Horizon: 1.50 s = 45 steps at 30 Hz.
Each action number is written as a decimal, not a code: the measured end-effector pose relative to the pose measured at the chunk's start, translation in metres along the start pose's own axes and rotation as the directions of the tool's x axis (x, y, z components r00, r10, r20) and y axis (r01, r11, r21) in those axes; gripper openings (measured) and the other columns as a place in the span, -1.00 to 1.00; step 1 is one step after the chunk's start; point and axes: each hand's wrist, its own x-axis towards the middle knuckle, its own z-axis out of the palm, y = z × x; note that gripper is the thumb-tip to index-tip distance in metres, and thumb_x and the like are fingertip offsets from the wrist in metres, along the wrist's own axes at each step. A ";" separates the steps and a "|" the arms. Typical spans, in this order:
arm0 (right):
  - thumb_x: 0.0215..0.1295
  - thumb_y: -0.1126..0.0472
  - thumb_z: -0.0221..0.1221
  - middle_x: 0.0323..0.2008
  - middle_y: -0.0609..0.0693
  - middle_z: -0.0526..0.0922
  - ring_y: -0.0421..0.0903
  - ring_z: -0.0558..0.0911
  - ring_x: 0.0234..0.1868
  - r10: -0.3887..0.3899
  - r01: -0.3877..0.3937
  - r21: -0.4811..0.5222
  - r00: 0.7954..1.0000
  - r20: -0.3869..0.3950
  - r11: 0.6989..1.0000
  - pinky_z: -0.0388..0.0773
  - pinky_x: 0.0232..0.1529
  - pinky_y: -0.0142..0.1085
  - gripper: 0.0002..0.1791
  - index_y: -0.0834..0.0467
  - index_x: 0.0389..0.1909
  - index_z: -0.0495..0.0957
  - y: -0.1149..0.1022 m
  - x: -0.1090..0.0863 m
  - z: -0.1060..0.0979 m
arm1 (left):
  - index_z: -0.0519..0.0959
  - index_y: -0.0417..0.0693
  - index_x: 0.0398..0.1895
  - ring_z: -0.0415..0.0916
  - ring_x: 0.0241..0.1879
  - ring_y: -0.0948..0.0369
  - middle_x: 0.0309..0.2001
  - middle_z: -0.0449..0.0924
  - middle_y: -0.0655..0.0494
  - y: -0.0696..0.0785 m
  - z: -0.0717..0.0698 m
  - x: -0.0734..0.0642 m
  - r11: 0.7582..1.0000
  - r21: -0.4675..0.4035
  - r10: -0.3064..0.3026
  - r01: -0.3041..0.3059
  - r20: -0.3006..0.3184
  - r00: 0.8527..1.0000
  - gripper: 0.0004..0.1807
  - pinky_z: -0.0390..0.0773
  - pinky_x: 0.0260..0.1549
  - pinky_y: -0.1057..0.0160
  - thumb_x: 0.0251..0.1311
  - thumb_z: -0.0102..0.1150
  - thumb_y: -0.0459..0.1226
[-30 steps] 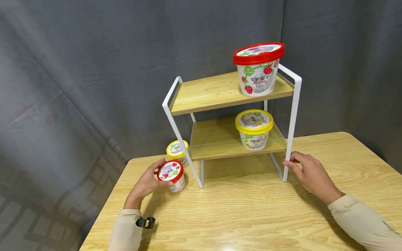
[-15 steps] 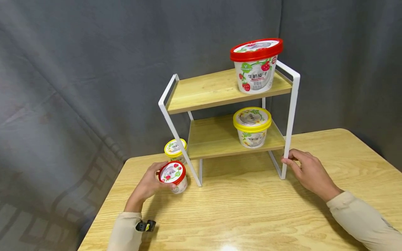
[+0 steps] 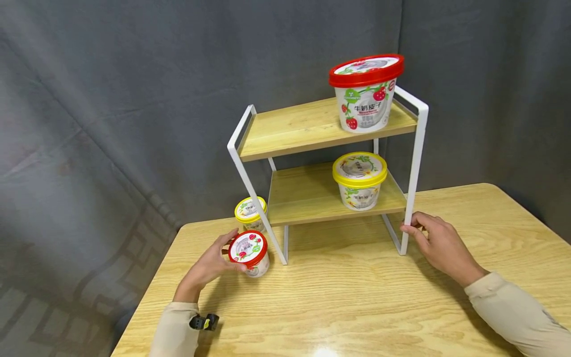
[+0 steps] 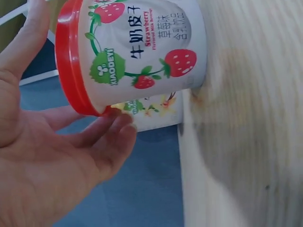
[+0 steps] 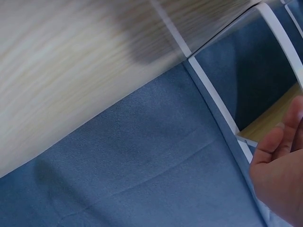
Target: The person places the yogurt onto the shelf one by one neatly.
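On the table's left side stands a small strawberry milk tub (image 3: 258,268) with a red lid. My left hand (image 3: 208,263) holds it by the lid, thumb on the near side and fingers behind. The left wrist view shows the strawberry label of the tub (image 4: 156,52) and its base at the tabletop; my left hand's (image 4: 61,156) palm is apart from it. My right hand (image 3: 439,244) grips the lower front right leg of a two-tier shelf (image 3: 292,198), thumb in front of the white metal. The right wrist view catches my right hand (image 5: 279,175) only partly.
A large red-lidded tub (image 3: 367,104) stands on the top shelf's right side. Below it, on the lower shelf, is a yellow-lidded tub (image 3: 360,186). Another yellow-lidded tub (image 3: 250,210) stands behind the shelf's left leg. Grey cloth (image 3: 178,74) hangs behind the table (image 3: 339,302).
The small strawberry milk tub has shifted slightly right and toward me, closer to the shelf's left leg, with my left hand at it. My right hand has kept its grip on the leg.
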 end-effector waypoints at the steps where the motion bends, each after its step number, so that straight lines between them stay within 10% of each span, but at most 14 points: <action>1: 0.15 0.32 0.38 -0.49 -0.13 0.63 -0.28 0.44 -0.43 -0.001 0.001 0.000 1.000 -0.002 1.000 0.51 -0.38 -0.22 -0.80 0.02 -0.38 0.54 0.000 0.000 0.000 | 0.02 -0.16 0.57 0.29 0.31 -0.11 0.47 0.19 -0.17 -0.002 0.000 0.000 1.000 -0.028 -0.005 0.006 0.018 1.000 0.22 0.48 0.18 0.07 -0.14 0.61 -0.21; 9: 0.17 0.32 0.37 -0.49 -0.13 0.63 -0.27 0.45 -0.43 0.003 -0.003 -0.001 1.000 0.008 1.000 0.52 -0.38 -0.21 -0.82 0.03 -0.37 0.55 0.000 0.000 0.001 | 0.01 -0.11 0.57 0.34 0.31 -0.04 0.45 0.24 -0.14 -0.013 0.000 0.002 0.983 -0.175 -0.038 0.051 0.076 0.996 0.17 0.55 0.17 0.18 -0.08 0.57 -0.31; 45: 0.16 0.29 0.38 -0.50 -0.20 0.58 -0.26 0.47 -0.42 -0.027 0.027 -0.003 0.999 -0.020 1.000 0.52 -0.37 -0.22 -0.78 -0.02 -0.40 0.50 0.000 -0.001 0.000 | 0.12 -0.23 0.50 0.50 0.19 -0.01 0.36 0.33 -0.25 0.006 0.019 -0.020 0.981 -0.193 0.020 0.007 0.138 0.990 0.11 0.65 -0.08 0.32 -0.13 0.59 -0.35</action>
